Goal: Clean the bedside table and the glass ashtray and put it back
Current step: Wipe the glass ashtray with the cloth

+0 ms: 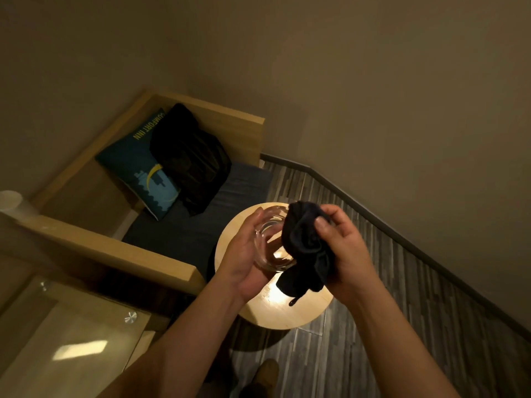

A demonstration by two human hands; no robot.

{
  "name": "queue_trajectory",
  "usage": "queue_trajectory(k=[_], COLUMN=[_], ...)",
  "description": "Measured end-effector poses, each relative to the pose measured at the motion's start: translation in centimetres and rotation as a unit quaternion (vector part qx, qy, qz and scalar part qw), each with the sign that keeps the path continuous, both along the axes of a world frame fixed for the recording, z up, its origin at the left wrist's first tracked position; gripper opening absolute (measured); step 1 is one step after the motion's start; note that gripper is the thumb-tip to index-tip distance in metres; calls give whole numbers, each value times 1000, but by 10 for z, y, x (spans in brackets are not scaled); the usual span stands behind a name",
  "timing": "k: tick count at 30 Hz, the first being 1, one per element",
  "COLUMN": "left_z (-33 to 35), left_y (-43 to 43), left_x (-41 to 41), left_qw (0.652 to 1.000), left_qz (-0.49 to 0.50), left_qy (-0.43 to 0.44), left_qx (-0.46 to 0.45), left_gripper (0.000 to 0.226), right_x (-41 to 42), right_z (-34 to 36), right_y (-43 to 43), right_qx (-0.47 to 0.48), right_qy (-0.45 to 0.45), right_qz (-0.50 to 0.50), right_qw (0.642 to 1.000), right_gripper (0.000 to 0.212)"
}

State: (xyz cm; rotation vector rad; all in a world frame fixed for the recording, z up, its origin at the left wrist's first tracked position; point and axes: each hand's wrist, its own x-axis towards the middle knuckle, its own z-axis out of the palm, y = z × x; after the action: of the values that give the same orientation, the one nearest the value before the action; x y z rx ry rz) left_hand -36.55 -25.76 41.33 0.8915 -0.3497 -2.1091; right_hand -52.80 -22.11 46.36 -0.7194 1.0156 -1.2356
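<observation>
The left hand (244, 254) cups the glass ashtray (271, 242) from its left side, fingers wrapped round the rim, holding it tilted in the air above the round wooden bedside table (290, 311). The right hand (342, 248) is closed on a bunched dark cloth (304, 248), pressing it against the ashtray's right side and into its opening; a loose tail of cloth hangs over the tabletop. Behind the table's far-left edge stands a wooden-framed sofa (115, 248) with a blue printed cushion (138, 165) and a black garment (189, 159) leaning on it
</observation>
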Motion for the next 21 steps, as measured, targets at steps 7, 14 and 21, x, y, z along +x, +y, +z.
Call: queue_trajectory(k=[7,14,21], left_z=[-43,-96,-188], left_y=[-8,-13,-5], left_x=[16,27,54], left_qw=[992,994,992], left_qz=[77,90,105], left_qy=[78,0,-39], left_qx=[58,55,55], left_gripper=[55,61,70], right_x=[-25,-25,-7], right_z=[-61,-179,-337], right_y=[-4,-10,-32], right_qx=[109,184,140], right_qy=[-307,-257,212], right_qz=[-88,-158,-73], right_qw=[941,935,964], right_gripper=[49,44,22])
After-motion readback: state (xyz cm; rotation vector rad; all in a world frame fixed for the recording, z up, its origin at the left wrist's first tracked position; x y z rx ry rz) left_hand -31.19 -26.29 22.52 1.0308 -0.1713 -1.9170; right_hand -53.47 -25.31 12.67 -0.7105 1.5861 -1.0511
